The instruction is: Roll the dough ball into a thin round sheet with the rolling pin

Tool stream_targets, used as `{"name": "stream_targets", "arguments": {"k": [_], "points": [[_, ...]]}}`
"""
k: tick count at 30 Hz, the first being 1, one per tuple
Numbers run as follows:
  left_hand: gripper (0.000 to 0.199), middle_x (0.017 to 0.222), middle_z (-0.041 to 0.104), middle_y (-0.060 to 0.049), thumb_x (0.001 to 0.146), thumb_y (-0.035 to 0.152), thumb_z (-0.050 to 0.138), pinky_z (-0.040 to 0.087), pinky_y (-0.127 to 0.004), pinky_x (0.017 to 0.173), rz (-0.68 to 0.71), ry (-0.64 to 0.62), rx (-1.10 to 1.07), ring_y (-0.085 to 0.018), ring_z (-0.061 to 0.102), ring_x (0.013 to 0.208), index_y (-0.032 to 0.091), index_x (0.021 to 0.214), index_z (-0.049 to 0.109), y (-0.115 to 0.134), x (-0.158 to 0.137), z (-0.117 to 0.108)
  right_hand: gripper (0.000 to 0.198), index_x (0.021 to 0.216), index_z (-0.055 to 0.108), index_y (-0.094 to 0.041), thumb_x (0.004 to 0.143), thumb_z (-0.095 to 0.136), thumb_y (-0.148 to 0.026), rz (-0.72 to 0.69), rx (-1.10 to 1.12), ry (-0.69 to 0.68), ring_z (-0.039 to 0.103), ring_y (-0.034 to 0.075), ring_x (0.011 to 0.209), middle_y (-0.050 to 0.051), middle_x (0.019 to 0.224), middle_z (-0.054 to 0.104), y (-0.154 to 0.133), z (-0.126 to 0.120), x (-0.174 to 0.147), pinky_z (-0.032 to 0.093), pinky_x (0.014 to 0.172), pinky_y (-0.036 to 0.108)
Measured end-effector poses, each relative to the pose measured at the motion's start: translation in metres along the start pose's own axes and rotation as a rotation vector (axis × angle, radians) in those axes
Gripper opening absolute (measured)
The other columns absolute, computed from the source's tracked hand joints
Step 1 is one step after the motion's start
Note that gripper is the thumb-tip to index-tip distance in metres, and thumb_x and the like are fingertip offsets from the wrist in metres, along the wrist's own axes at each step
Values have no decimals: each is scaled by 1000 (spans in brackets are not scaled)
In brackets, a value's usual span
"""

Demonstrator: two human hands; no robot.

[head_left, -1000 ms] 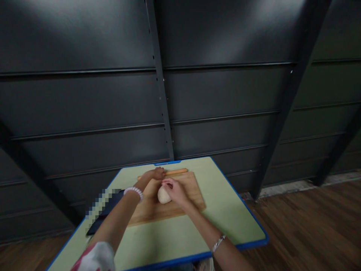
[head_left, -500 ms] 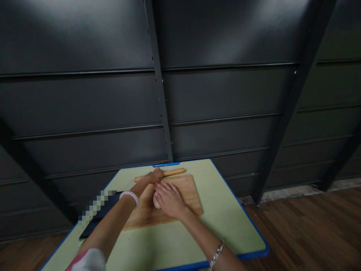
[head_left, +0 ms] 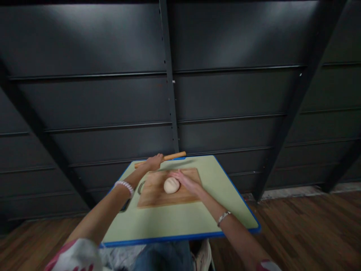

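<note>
My left hand (head_left: 155, 162) is wrapped round the middle of a wooden rolling pin (head_left: 175, 156), which is held up above the far side of the table. A rounded lump of pale dough (head_left: 171, 186) rests on a wooden cutting board (head_left: 166, 201), its top marked with shallow dents. Just behind and to the right of the dough, my right hand (head_left: 185, 180) has its fingers stretched out along the board. Whether its fingertips touch the dough is hard to see.
The light green table (head_left: 222, 203) has a blue rim and stands against a dark panelled wall (head_left: 225, 94). A metal loop handle (head_left: 141, 187) sticks out at the board's left side. A dark flat object (head_left: 125, 206) is partly hidden by my left forearm. Wooden flooring (head_left: 304, 222) lies to the right.
My left hand has lifted the rolling pin off the table. My right hand has slid off the dough to its far right side, uncovering it. The view has shifted.
</note>
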State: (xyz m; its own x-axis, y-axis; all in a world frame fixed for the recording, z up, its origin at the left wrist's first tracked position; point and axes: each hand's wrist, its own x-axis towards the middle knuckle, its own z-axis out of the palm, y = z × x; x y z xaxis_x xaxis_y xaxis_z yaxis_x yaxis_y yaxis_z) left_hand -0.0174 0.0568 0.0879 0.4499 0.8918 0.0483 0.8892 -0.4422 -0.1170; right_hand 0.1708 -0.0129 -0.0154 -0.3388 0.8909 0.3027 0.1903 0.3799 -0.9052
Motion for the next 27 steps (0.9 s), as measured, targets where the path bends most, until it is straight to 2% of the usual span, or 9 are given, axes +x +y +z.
{"name": "stream_targets", "arguments": {"k": [4, 6, 8, 11, 13, 15, 17, 22, 27], "points": [[39, 103, 64, -15, 94, 41, 21, 48, -38, 75, 39, -8, 20, -26, 63, 92, 15, 109, 47, -4, -34, -15, 36, 102, 61, -17, 90, 35, -39, 10, -64, 259, 60, 20, 99, 10, 106, 65, 1, -11, -17, 45, 90, 35], [48, 96, 66, -15, 94, 47, 17, 47, -37, 74, 94, -10, 49, -26, 64, 90, 15, 107, 50, -1, -51, -15, 28, 102, 60, -20, 88, 39, -31, -69, -260, 381, 59, 18, 97, 7, 102, 65, -12, -17, -26, 44, 89, 34], [54, 94, 67, -15, 93, 52, 16, 47, -35, 75, 128, -9, 70, -26, 64, 89, 15, 104, 55, 6, -64, -9, 30, 108, 57, -19, 88, 35, -21, -152, -515, 409, 55, 17, 103, 7, 107, 62, -34, -25, -32, 41, 93, 33], [59, 96, 67, -16, 92, 54, 16, 46, -34, 76, 133, 3, 56, -25, 65, 89, 15, 99, 60, 19, -77, 6, 39, 121, 50, -17, 83, 41, -13, -205, -928, 195, 47, 20, 115, 10, 121, 56, -68, -33, -32, 34, 99, 36], [62, 99, 67, -16, 93, 53, 15, 45, -34, 79, 141, 30, 18, -25, 64, 92, 14, 97, 63, 27, -83, 18, 41, 122, 50, -15, 82, 43, -10, -167, -1126, 29, 49, 22, 115, 12, 123, 56, -81, -35, -30, 34, 98, 37], [64, 99, 67, -15, 92, 54, 15, 44, -33, 81, 137, 40, -29, -24, 63, 93, 14, 96, 64, 32, -86, 27, 38, 121, 52, -16, 83, 45, -14, -97, -1226, -130, 52, 23, 112, 13, 121, 58, -83, -32, -27, 36, 96, 37], [65, 98, 68, -15, 92, 55, 15, 44, -32, 80, 116, 33, -75, -24, 64, 92, 13, 96, 65, 35, -87, 33, 34, 118, 56, -18, 86, 45, -20, -44, -1244, -220, 54, 24, 110, 12, 120, 60, -77, -27, -24, 38, 94, 36], [76, 95, 68, -15, 89, 62, 8, 44, -34, 77, 97, 46, -60, -25, 64, 89, 15, 91, 67, 36, -85, 29, 43, 122, 54, -15, 82, 53, -31, 89, -1150, -157, 54, 25, 111, 13, 123, 59, -56, -13, -21, 38, 95, 33], [75, 92, 68, -18, 81, 72, 23, 44, -38, 75, 67, 25, 97, -31, 64, 88, 13, 102, 63, 22, -87, 19, 44, 120, 56, -12, 83, 51, -35, 189, -1090, -159, 59, 24, 104, 13, 118, 62, -58, -22, -40, 44, 86, 29]]}}
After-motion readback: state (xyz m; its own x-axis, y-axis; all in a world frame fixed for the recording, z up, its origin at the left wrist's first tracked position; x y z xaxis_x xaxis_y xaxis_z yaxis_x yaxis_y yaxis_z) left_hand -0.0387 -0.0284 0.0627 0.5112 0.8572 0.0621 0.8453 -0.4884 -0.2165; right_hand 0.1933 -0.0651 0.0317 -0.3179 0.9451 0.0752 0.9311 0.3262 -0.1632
